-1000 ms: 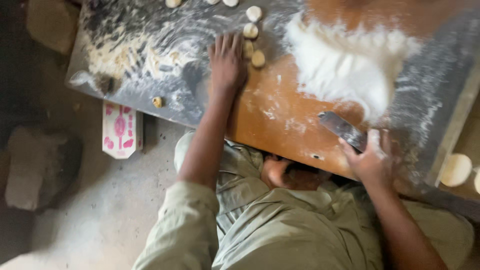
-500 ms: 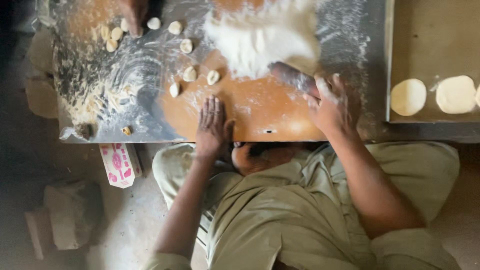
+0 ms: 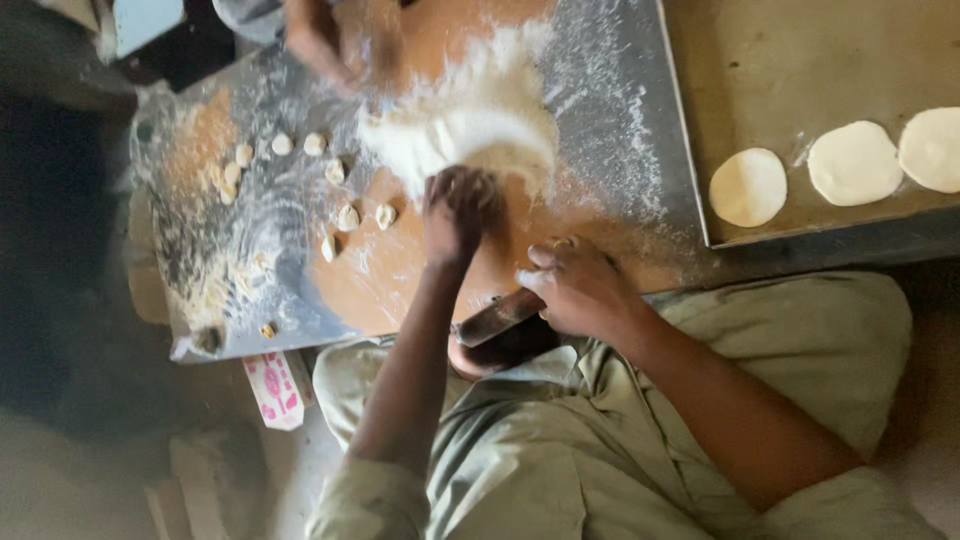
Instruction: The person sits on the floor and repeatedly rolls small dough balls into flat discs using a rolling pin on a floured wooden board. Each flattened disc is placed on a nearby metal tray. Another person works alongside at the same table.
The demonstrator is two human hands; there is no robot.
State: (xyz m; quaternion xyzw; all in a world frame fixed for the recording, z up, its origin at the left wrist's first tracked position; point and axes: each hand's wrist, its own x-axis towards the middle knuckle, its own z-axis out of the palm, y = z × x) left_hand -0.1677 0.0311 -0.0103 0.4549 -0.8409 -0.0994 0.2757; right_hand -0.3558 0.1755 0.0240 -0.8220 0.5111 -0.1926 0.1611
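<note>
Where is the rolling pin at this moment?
In the head view the rolling pin lies at the near edge of the floured board, held in the right hand, just below the left hand by the flour pile.

Dim, warm, flat light overall; brightest on the flour pile (image 3: pixel 470 130) and the pale dough discs (image 3: pixel 850 160) upper right, which look slightly washed out, no hard glare. Left edge and lower left corner fall into deep shadow with detail lost, and dark shade sits under the board edge (image 3: pixel 300 345). Whole frame soft with motion blur, worst on the left hand (image 3: pixel 458 208) and another person's hand (image 3: pixel 325 40) at top; right hand (image 3: pixel 580 290) a bit clearer.
</note>
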